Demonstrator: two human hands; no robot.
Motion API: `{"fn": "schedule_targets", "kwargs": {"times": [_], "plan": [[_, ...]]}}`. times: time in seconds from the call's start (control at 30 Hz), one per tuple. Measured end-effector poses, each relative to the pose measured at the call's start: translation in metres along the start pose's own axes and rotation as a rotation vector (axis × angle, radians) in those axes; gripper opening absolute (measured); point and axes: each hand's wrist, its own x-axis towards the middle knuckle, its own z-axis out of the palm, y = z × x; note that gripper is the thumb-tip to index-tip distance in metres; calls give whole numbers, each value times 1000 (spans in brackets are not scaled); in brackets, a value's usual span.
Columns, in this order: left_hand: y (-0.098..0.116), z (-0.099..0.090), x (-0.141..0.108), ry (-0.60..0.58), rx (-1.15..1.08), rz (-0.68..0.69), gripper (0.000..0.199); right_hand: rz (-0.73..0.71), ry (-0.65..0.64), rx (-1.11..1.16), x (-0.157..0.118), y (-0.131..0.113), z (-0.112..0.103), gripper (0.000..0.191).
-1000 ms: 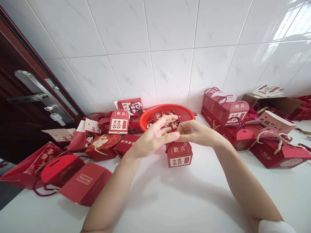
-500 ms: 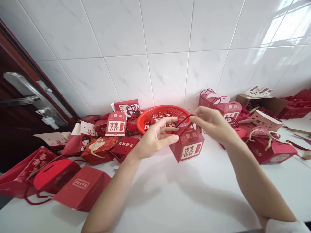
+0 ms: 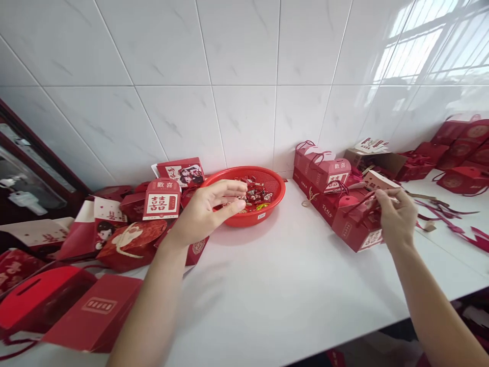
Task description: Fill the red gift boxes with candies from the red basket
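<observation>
My right hand (image 3: 397, 214) is closed on the cord handle of a red gift box (image 3: 349, 232) with a white double-happiness panel. The box hangs at the front end of a row of similar boxes on the right; whether it touches the table I cannot tell. Nothing is in my left hand (image 3: 208, 209), whose fingers are apart. It hovers in front of a red plastic basket (image 3: 280, 196), hiding part of its left side. Small wrapped candies (image 3: 254, 193) lie in the basket.
Several red boxes crowd the left, among them a double-happiness box (image 3: 162, 200) and a plain red box (image 3: 95, 311). Boxes with cord handles (image 3: 321, 165) line the right by the tiled wall. Loose ribbons (image 3: 446, 211) lie on the white table (image 3: 248, 300).
The red gift box has moved right with my right hand, from in front of the basket to the row of boxes. My left hand has come away from it. The view has turned right.
</observation>
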Motion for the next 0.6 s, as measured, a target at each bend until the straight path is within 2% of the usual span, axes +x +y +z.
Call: {"fn": "schedule_targets", "kwargs": {"times": [0.1,0.2,0.37,0.53,0.6], "plan": [[3,-12,-2,91,17,15,36,-8,60,-109,2,27,3,41],[5,-24,-4,220,36,39,31,-20,115,-155,3,37,5,40],[8,-39,-10,367,65,63,24,-87,90,-338,-2,32,4,30],[10,-51,-16,455,49,88,18,-206,35,-650,-7,23,0,33],[10,-58,-20,515,70,83,19,-259,99,-739,-6,17,1,36]]}}
